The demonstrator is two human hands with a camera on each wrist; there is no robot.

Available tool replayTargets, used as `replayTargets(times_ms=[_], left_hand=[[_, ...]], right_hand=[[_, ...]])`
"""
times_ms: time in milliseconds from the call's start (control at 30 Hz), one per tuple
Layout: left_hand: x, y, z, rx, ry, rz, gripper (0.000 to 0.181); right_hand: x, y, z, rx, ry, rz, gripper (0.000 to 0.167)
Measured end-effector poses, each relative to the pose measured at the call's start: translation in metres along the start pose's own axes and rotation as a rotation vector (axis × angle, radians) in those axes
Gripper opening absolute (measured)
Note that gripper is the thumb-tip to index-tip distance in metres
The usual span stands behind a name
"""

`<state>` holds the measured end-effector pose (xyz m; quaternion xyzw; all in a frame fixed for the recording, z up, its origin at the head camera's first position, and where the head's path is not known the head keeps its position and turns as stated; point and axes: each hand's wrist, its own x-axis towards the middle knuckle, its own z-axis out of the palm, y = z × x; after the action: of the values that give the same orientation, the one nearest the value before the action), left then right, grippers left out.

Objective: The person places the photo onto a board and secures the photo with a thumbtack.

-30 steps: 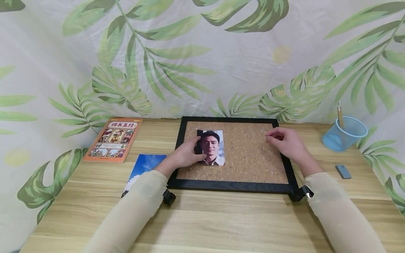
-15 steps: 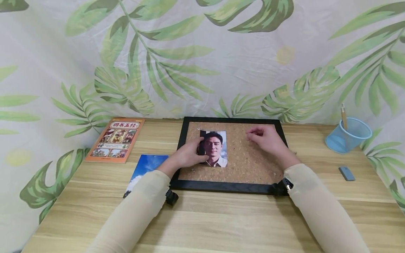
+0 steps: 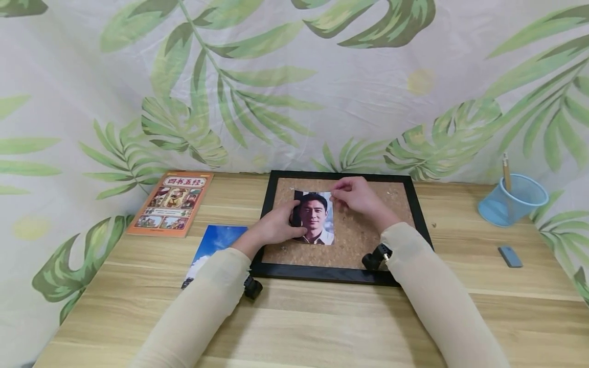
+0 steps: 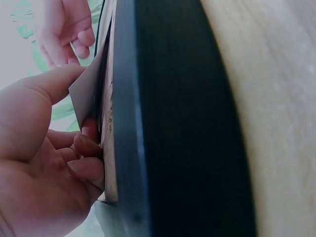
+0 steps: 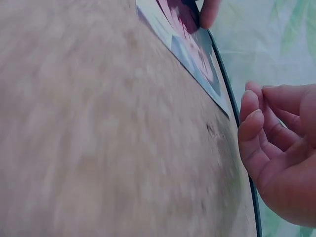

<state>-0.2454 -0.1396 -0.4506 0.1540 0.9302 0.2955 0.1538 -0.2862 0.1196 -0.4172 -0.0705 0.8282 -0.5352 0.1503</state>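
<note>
My left hand pinches the left edge of a portrait photo that lies over the left half of a black-framed cork board. In the left wrist view, the photo's pale back tilts off the cork between thumb and curled fingers. Beside the photo's top right corner is my right hand, thumb and forefinger pinched together. They appear to hold a small pushpin, mostly hidden by the fingertips. From the right wrist view, the right hand stands a little apart from the photo.
Small clear pins show at the board's upper right. An orange book and a sky photo lie to the left. At the right stand a blue mesh pen cup with a pencil and a grey-blue eraser.
My right hand has moved left across the board, from its upper right corner to the photo's top right corner, fingertips still pinched. The left hand keeps its hold on the photo.
</note>
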Motion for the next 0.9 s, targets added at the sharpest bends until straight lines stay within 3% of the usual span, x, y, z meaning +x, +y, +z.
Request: replayTargets(times_ms=[167,300,900], left_hand=[[0.017,-0.020,0.012,0.014,0.009,0.006,0.097],[0.021,-0.026,0.014,0.019,0.009,0.000,0.099],[0.016,-0.025,0.014,0.022,0.004,0.014,0.099]], right_hand=[[0.012,-0.005,0.014,0.040,-0.022,0.004,0.021],[0.019,-0.009,0.022,0.047,-0.021,0.012,0.021],[0.050,-0.027,0.036,-0.017,-0.136,0.163,0.024]])
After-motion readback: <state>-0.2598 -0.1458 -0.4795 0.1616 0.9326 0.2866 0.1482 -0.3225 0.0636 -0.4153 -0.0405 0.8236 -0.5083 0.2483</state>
